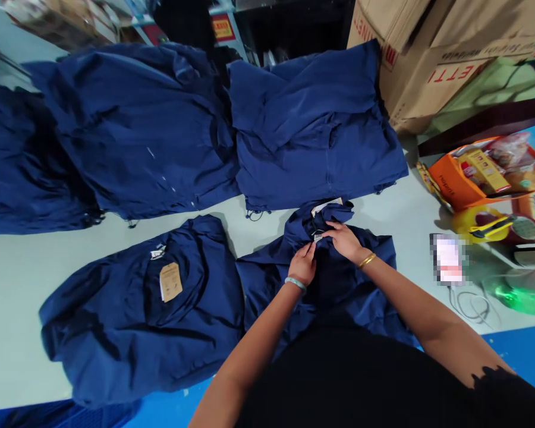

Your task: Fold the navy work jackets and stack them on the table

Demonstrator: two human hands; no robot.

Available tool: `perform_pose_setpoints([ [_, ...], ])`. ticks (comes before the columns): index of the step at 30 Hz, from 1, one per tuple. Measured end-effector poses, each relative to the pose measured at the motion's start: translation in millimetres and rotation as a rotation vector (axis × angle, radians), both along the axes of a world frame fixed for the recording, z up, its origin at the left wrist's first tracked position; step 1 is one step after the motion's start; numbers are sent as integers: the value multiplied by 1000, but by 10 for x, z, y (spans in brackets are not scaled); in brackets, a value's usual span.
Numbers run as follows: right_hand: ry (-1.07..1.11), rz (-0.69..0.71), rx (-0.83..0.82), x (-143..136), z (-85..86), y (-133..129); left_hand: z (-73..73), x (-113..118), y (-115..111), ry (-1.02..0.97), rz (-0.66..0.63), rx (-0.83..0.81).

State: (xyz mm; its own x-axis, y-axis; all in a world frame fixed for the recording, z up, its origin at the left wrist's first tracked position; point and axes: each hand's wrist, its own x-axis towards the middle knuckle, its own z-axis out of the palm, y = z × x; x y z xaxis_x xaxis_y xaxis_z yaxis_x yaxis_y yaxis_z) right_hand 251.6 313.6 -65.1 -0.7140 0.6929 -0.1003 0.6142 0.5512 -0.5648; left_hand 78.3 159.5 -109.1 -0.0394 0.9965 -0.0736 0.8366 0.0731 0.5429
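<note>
A navy jacket (365,285) lies spread at the table's near edge in front of me, its collar bunched up. At the neck, a small white label (318,237) shows between my hands. My left hand (302,265), with a pale bangle at the wrist, pinches the label's lower left side. The fingers of my right hand (344,241), with a gold bracelet above it, are closed at the label's right side. A paper tag (327,205) shows at the collar. Left of it lies a folded navy jacket (196,333) with a brown hang tag (170,282).
Behind, stacks of navy garments (147,131) line the white table (13,279). Cardboard boxes (428,77) stand at the back right. Along the right are an orange box (448,178) of packets, a yellow tape roll (466,223), a phone (448,258) with a cable and a green bottle (526,297).
</note>
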Motion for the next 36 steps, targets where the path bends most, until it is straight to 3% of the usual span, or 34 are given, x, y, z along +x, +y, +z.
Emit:
perform_pose_setpoints([
  [6, 34, 41, 36, 112, -44, -115, 12, 36, -74, -53, -17, 10],
  [13, -10, 93, 53, 235, 23, -192, 53, 83, -225, -116, -97, 67],
  [20, -63, 118, 108, 271, 131, -259, 20, 143, -315, -118, -91, 177],
  [28, -97, 177, 115, 140, 310, -235, 275, 234, -412, -68, -124, 307],
  [32, -130, 224, 159, 102, 245, -261, 396, 296, -524, -38, -158, 282],
  [36, -20, 247, 110, 171, 49, -188, 377, 296, -593, -4, -128, 314],
])
